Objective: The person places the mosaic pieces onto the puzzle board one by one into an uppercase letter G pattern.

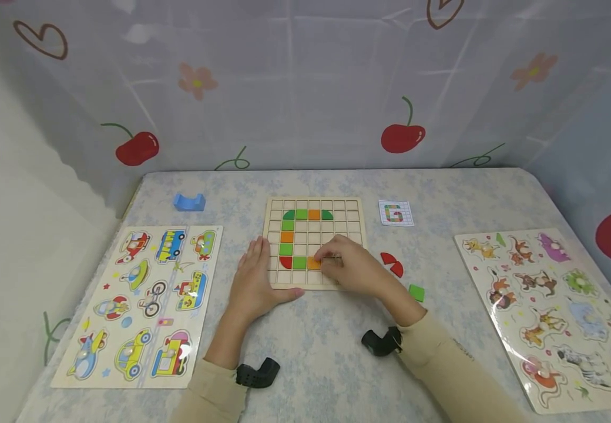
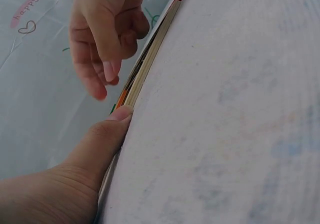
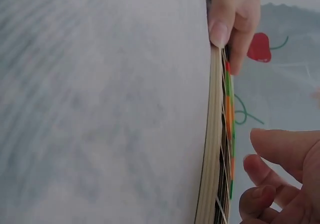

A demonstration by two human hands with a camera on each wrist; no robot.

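A wooden grid board [image 1: 313, 202] lies mid-table with green, orange and red tiles in a C-like shape. My left hand [image 1: 255, 276] lies flat on the table at the board's left front corner, its thumb [image 2: 117, 119] against the board's edge [image 2: 150, 59]. My right hand [image 1: 348, 267] hovers over the lower right cells, its bent fingers beside an orange tile [image 1: 313, 263]. I see no piece between its fingers [image 2: 102, 59]. The right wrist view shows the board's edge [image 3: 212, 134], the left hand's fingertips [image 3: 232, 19] and my right hand's curled fingers [image 3: 280, 184].
Two red quarter pieces [image 1: 392, 263] and a green square [image 1: 416, 292] lie loose right of the board. A pattern card [image 1: 395, 212] sits behind them and a blue block [image 1: 189, 202] is back left. A vehicle puzzle [image 1: 147, 299] lies left, an animal puzzle [image 1: 554, 305] right.
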